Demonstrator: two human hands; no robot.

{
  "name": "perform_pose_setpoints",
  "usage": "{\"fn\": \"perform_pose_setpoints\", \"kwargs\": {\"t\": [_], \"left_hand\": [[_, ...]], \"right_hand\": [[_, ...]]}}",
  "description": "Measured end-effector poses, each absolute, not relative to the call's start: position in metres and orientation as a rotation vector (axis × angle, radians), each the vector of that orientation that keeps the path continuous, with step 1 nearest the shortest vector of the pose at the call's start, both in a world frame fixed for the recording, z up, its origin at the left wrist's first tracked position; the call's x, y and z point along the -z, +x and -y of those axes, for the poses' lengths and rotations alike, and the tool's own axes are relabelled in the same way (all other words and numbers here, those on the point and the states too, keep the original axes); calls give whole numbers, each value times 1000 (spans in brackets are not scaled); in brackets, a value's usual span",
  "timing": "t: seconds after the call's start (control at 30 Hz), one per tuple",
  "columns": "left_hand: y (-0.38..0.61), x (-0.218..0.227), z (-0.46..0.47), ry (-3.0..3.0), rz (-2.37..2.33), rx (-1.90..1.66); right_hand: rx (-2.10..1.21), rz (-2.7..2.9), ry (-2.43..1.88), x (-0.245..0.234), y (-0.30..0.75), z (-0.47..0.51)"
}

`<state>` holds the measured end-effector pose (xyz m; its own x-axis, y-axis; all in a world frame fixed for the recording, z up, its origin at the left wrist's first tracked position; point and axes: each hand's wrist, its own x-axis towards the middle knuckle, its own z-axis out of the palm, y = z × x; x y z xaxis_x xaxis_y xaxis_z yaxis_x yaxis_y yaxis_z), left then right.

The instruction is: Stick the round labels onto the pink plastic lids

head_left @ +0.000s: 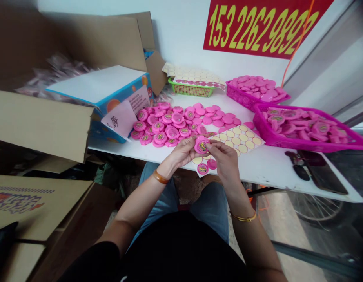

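Both my hands meet over the near edge of the white table (pixel 272 172). My left hand (pixel 183 152) grips a round pink case (pixel 202 146) with a yellow label on its face. My right hand (pixel 224 156) pinches at the case's right edge, fingers closed on it. Under my hands lies a sticker sheet (pixel 238 140), mostly empty yellow circles, with two pink stickers left near its lower corner. A heap of pink cases (pixel 169 125), several of them labelled, lies just beyond my left hand.
Two pink baskets (pixel 287 139) (pixel 243 98) of cases stand at the right, a green basket (pixel 190 91) with sticker sheets at the back. A blue box (pixel 111 94) and open cardboard boxes (pixel 40 121) crowd the left. A dark phone (pixel 325 172) and keys lie at the right front.
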<state>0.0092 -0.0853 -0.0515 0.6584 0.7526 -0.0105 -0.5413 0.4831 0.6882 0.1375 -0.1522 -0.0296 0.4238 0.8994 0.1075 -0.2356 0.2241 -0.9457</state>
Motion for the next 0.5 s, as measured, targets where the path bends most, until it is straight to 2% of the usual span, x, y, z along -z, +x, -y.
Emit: {"fn": "perform_pose_setpoints", "kwargs": {"t": [0.5], "left_hand": [[13, 51, 91, 733, -339, -826]], "right_hand": [[-865, 723, -1062, 35, 134, 153]]}}
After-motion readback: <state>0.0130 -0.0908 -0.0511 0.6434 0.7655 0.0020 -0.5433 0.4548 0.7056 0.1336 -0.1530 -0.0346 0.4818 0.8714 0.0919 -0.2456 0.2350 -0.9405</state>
